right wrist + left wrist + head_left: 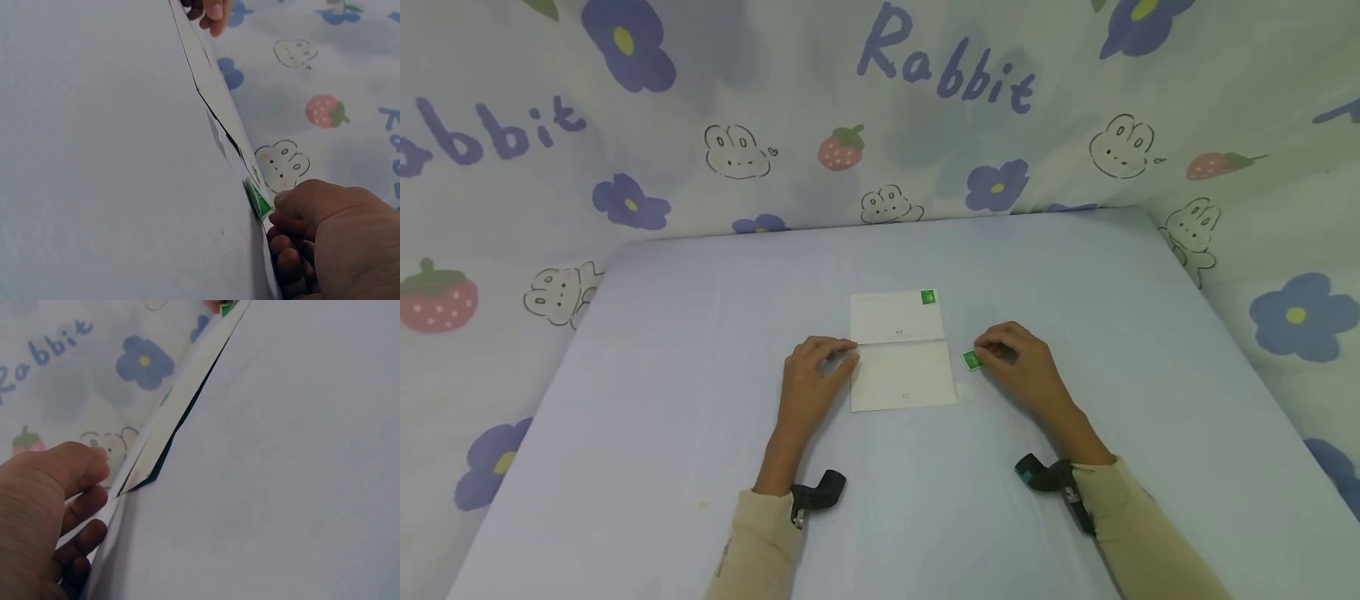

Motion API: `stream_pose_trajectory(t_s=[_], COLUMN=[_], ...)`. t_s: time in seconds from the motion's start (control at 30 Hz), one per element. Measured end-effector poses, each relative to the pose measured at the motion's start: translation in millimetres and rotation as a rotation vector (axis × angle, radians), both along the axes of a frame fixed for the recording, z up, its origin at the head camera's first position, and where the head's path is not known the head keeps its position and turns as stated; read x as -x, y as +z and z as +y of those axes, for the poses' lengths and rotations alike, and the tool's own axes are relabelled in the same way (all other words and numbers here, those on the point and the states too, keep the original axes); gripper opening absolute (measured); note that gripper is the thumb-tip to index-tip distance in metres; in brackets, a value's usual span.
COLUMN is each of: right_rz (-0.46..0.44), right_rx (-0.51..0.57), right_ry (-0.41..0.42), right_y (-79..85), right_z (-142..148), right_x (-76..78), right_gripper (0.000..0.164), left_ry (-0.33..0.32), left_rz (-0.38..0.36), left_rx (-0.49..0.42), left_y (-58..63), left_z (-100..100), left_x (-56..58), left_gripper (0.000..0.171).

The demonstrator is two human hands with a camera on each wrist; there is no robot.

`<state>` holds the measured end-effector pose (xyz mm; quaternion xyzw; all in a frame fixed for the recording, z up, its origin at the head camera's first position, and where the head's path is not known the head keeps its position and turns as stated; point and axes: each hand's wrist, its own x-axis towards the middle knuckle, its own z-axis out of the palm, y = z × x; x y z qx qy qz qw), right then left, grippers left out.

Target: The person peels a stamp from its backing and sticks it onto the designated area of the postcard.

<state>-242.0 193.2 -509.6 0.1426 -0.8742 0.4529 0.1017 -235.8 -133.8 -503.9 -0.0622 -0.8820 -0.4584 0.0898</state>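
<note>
Two white envelopes lie one above the other on the table, perhaps plain cards. The upper envelope [891,317] has a green stamp [928,297] at its top right corner; the lower envelope [902,379] bears only a small printed mark. At their left edges, near the seam, my left hand [811,375] rests with thumb and forefinger apart, the tips at the paper. Just right of the envelopes, my right hand [1018,362] pinches a loose green stamp [260,201] by its edge, thumb in front. The fingers behind it are partly hidden.
A small whitish paper slip [965,392] lies by the lower envelope's right edge. The white table [700,400] meets a curtain [790,100] printed with rabbits, flowers and strawberries at the back and sides. A black wrist camera [820,492] sits on the left forearm.
</note>
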Motion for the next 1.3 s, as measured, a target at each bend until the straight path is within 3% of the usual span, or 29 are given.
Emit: stream_pose_trajectory(t_s=[0.4,1.3], right_rz=[-0.048,-0.094], right_rx=[-0.002,0.090], right_ry=[-0.016,-0.062], right_y=[0.9,0.7], right_z=[-4.5,-1.5], right_x=[-0.4,1.7], right_gripper=[0.005,0.006], left_ry=[0.001,-0.007], left_rz=[0.004,0.025], left_rx=[-0.012,-0.038], left_y=[2.3,3.7], left_z=[-2.1,1.5], left_x=[-10.8,-5.9], left_gripper=[0.018,0.017])
